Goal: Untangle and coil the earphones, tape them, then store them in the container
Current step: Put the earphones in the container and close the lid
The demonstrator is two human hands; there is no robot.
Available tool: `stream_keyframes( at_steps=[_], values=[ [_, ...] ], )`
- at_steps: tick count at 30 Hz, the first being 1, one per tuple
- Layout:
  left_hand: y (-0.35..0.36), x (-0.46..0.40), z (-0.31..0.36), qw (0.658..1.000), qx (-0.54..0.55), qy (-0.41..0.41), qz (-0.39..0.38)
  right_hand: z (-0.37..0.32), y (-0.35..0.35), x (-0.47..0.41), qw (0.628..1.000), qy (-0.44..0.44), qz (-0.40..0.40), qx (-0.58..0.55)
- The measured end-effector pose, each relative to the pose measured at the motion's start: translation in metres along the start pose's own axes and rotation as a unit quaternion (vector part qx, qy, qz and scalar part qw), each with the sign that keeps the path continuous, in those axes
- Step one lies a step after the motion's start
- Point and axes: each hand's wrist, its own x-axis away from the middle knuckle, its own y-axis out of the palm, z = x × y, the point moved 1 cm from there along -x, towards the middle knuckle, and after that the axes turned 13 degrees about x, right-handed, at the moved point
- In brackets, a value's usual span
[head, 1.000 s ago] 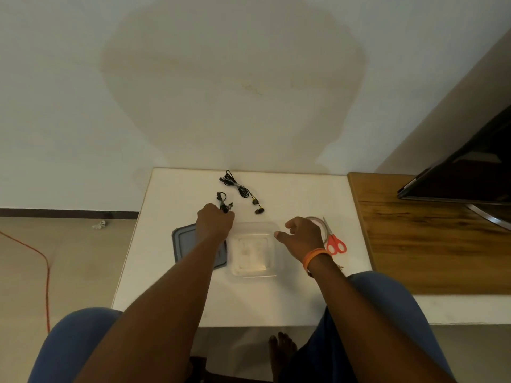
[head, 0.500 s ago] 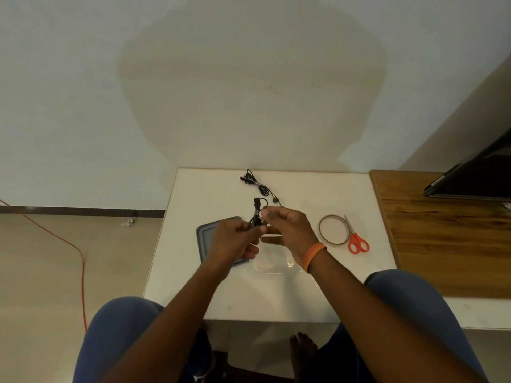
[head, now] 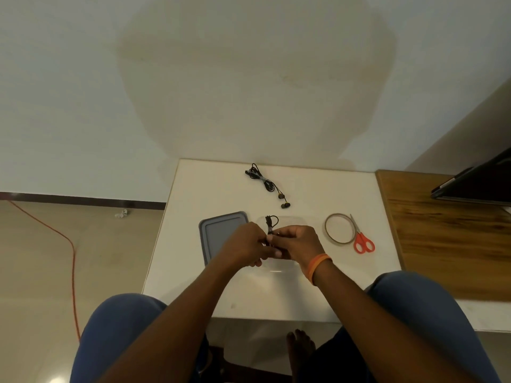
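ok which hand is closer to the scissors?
Right. The right hand sits just left of the tape ring that lies beside the scissors. The left hand is farther away, over the grey lid. Both pinch the small earphone bundle.

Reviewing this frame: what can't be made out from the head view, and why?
- Lower part of the held earphones: covered by the left hand and right hand.
- Clear container: mostly behind both hands; contents cannot be told.
- Grey lid: right side hidden by the left hand.
- Second earphones on the table: too small to judge any tape or tangles.
- Dark screen: cut off by the right edge.
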Motion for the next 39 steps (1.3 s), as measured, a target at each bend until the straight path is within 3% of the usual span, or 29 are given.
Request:
stream_keyframes(
  at_steps=[2,3,6,8,13,20,26,29,33,39],
  values=[
    [-0.004,-0.002,0.000,0.999,-0.015,-0.015,-0.043,0.006,-0.002,-0.002,0.998,-0.008,0.035,0.058],
    [-0.007,-0.003,-0.001,0.999,0.000,-0.017,-0.030,0.007,-0.002,-0.002,0.995,-0.017,0.049,0.085],
    [-0.018,-0.008,-0.006,0.993,0.013,0.002,0.118,0.010,0.000,-0.003,0.976,-0.066,0.076,0.192],
    [-0.019,-0.013,-0.012,0.984,0.000,0.001,0.177,0.013,0.005,-0.003,0.952,-0.092,0.082,0.280],
    [-0.006,-0.019,-0.019,0.988,-0.024,-0.019,0.152,0.022,0.018,-0.007,0.923,-0.100,0.062,0.367],
    [-0.010,-0.028,-0.024,0.990,-0.002,-0.036,0.137,0.016,0.004,-0.017,0.919,-0.065,0.010,0.390],
    [-0.013,-0.030,-0.021,0.988,-0.001,-0.043,0.148,-0.017,-0.026,-0.029,0.957,-0.101,0.176,0.207],
    [-0.012,-0.031,-0.019,0.985,-0.013,-0.036,0.167,-0.021,-0.026,-0.048,0.925,-0.108,0.242,0.272],
    [-0.009,-0.030,-0.015,0.987,-0.022,-0.018,0.160,-0.027,-0.009,-0.072,0.891,-0.120,0.231,0.372],
    [-0.009,-0.033,-0.013,0.988,-0.018,-0.013,0.153,-0.062,-0.005,-0.105,0.867,-0.117,0.271,0.400]
  ],
)
